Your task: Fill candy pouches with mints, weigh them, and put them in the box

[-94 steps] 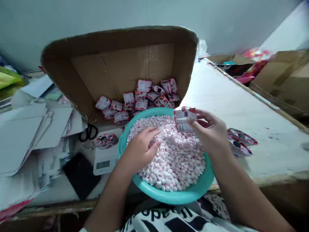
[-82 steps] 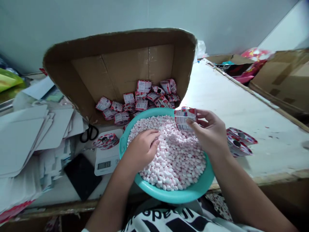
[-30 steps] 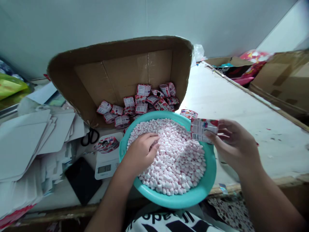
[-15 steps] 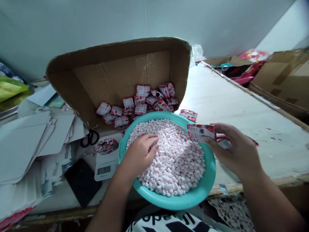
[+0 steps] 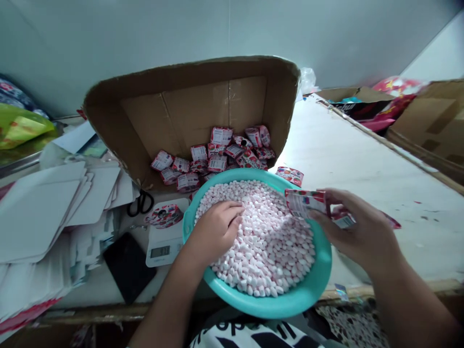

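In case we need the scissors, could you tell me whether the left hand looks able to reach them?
Probably yes: the handles of the scissors lie uncovered. The left hand would likely just have to lift over the rim of the basin and past the packet on the scale.

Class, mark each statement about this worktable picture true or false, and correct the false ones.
1. The right hand holds a printed packet. True.
2. The left hand rests on the scissors. False: it rests on the pale pink pieces in the teal basin.
3. Nothing lies on the white scale. False: a red-patterned item lies on it.
4. The cardboard box has several wrapped packets inside. True.
5. The flat black square is at the basin's right. False: it is at the basin's left.
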A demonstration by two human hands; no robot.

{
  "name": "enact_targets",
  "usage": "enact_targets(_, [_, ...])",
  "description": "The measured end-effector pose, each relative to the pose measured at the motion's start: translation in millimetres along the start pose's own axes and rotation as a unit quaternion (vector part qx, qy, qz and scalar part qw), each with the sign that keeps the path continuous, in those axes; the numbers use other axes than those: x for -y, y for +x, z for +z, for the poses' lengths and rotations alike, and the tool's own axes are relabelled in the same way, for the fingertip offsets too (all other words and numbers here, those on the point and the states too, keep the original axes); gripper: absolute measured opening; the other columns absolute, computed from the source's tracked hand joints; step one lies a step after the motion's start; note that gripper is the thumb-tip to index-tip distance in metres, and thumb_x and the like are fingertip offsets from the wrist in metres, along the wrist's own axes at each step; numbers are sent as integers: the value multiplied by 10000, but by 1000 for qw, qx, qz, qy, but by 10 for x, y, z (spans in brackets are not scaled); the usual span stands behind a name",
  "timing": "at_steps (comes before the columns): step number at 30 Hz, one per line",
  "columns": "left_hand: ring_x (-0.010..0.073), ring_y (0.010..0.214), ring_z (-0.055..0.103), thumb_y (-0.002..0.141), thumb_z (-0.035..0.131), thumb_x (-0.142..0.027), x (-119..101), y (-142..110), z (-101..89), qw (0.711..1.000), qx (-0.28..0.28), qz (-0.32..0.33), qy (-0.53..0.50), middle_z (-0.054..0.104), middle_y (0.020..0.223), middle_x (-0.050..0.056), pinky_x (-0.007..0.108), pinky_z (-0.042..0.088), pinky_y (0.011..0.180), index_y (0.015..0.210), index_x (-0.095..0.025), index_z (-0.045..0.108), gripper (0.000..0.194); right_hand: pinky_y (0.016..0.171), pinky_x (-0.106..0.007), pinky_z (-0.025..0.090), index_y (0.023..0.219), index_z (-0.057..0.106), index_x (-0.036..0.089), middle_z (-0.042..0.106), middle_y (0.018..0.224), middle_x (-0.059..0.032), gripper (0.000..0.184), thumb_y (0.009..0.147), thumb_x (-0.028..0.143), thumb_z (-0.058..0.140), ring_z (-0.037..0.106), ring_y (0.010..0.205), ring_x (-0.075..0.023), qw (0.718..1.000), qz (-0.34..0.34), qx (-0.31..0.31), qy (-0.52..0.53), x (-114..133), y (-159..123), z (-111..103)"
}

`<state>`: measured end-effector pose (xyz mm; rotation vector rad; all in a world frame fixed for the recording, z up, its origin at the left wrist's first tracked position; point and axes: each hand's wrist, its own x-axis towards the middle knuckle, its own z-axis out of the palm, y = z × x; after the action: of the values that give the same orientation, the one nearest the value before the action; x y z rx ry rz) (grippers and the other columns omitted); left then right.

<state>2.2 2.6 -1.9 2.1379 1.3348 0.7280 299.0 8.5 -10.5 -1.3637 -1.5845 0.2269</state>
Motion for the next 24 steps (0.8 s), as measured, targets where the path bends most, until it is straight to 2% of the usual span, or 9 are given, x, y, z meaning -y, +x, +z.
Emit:
enact_targets(2, [235, 1187, 633, 979, 496, -205, 0, 2, -2, 1000, -2, 2, -1, 688, 1279, 91, 405, 512, 1069, 1222, -179, 694, 314, 605, -319, 525, 1032, 668, 275, 693, 868, -23, 308, 755, 335, 787, 610, 656, -176, 999, -24, 38, -10, -39, 2, -21])
enact_targets(4, [237, 1189, 631, 977, 498, -203, 2, 4, 1, 1000, 0, 3, -1, 687, 1281, 91, 408, 510, 1071, 1222, -180, 694, 314, 593, -305, 528, 1075, 658, 270, 701, 893, -26, 317, 785, 331, 770, 618, 656, -168, 998, -30, 45, -14, -81, -6, -43])
enact_targets(11, [226, 1213, 611, 987, 491, -225, -7, -3, 12, 1000, 5, -5, -14, 674, 1298, 83, 395, 483, 1093, 1237, -173, 683, 320, 526, -281, 496, 1044, 658, 245, 678, 867, -23, 353, 753, 390, 796, 582, 606, -143, 997, 62, 36, 4, -84, -21, -30])
enact_targets(13, [223, 1216, 609, 985, 499, -234, -17, -6, -3, 1000, 6, -7, -26, 670, 1301, 78, 391, 482, 1092, 1247, -183, 673, 318, 568, -293, 531, 974, 643, 244, 681, 856, -22, 380, 691, 404, 840, 620, 650, -163, 991, 116, -6, 73, 2, -1, 28])
enact_targets(16, [236, 1280, 572, 988, 527, -296, -30, -16, -35, 999, -6, -9, -41, 634, 1362, 89, 398, 456, 1119, 1316, -190, 620, 357, 668, -328, 590, 899, 581, 249, 693, 825, -11, 469, 592, 392, 905, 680, 742, -198, 952, 195, -46, 233, 223, 34, 167])
enact_targets(18, [255, 1345, 525, 971, 585, -393, -33, -31, -52, 998, -21, -11, -62, 591, 1425, 99, 406, 422, 1152, 1376, -195, 570, 451, 714, -347, 604, 902, 558, 252, 701, 821, 0, 500, 583, 399, 914, 698, 765, -201, 914, 242, 0, 326, 415, 43, 280])
enact_targets(21, [264, 1332, 539, 905, 682, -486, -16, -65, -58, 989, -45, -3, -142, 586, 1431, 98, 387, 433, 1134, 1409, -216, 535, 590, 748, -367, 609, 961, 553, 249, 714, 884, -14, 471, 665, 435, 869, 710, 811, -209, 860, 281, 137, 404, 696, 11, 446])
enact_targets(22, [257, 1281, 576, 905, 686, -480, -5, -78, -57, 984, -55, 0, -169, 619, 1384, 94, 373, 458, 1098, 1386, -221, 554, 562, 740, -359, 607, 969, 548, 246, 710, 891, -17, 459, 685, 429, 860, 708, 815, -209, 854, 278, 179, 402, 769, -13, 496])
enact_targets(24, [232, 1155, 638, 924, 671, -440, 15, -104, -55, 976, -86, 7, -199, 676, 1264, 80, 341, 500, 1005, 1311, -224, 606, 448, 713, -330, 595, 971, 535, 246, 694, 887, -12, 451, 697, 397, 859, 696, 814, -205, 862, 243, 242, 372, 854, -75, 581])
